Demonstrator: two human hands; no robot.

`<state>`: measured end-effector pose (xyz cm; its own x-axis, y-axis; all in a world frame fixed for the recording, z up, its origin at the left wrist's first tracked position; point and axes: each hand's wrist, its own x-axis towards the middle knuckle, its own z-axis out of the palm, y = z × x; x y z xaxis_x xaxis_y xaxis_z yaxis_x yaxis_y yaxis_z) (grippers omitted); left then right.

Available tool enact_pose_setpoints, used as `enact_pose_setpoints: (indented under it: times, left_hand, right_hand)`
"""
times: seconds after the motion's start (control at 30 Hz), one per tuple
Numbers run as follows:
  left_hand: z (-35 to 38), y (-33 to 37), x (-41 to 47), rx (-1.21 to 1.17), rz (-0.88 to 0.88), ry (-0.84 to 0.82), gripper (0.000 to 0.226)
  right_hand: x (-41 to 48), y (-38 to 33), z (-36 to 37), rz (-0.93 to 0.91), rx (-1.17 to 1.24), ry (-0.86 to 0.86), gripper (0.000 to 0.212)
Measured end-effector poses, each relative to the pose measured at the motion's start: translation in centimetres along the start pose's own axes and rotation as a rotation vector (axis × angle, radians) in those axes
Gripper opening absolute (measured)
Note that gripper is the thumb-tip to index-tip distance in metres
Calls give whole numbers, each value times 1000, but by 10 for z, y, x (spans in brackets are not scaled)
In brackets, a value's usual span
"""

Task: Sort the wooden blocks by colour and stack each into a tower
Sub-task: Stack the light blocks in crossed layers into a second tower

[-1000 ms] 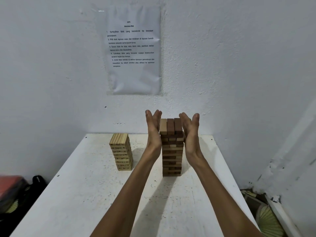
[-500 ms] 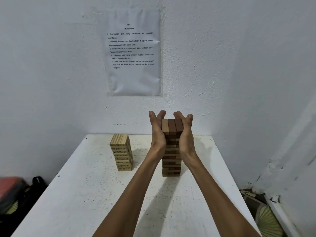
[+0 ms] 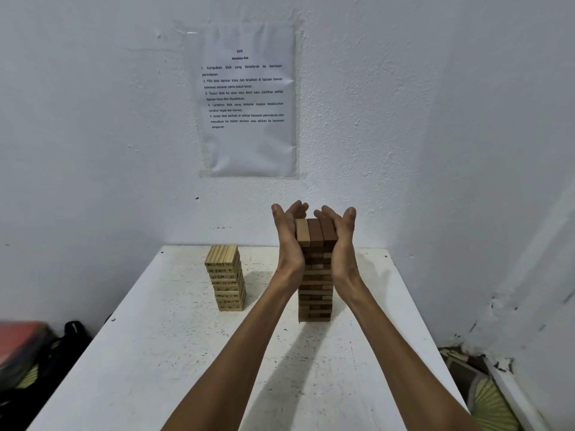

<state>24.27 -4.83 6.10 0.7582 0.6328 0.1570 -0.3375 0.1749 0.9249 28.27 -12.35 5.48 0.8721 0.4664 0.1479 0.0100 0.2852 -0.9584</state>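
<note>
White speckled counter (image 3: 186,353) pushed into a corner of rough white wall (image 3: 435,119), with a printed sheet (image 3: 249,135) in a plastic sleeve taped up above. Right of centre on the counter, well back: brown tower (image 3: 314,293), tall and narrow, built in crossed layers of three, mostly reddish-brown with paler pieces mixed in; top layer showing one light block (image 3: 302,233) on the left and two darker ones beside it. Pressed on either side near the top by left hand (image 3: 287,241) and right hand (image 3: 340,244), palms flat to the wood, fingers loosely bent past the far edge, thumbs up. To the left, well apart: pale tower (image 3: 227,281), shorter, all light wood, small dark numbers printed on the near ends.
</note>
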Motion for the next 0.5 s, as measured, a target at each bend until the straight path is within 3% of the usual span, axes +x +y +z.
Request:
enact_pose_setpoints:
  times: [0.13,0.23,0.37,0.5]
  left_hand:
    - [-21,2,-4,89,48,-59,85]
    - [-53,3,-5,321,105,-183,77]
    - [-84,14,-1,572,92,-402,87]
    - [-88,19,8,649,97,-458,98]
  right_hand:
    - [-2,0,-15,-66,-48,-15,77]
    - [-4,-4,-43,-139,-191,-167,69]
    - [0,-10,-72,-139,-340,-331,83]
    - [8,-18,-79,-109,-440,-402,89]
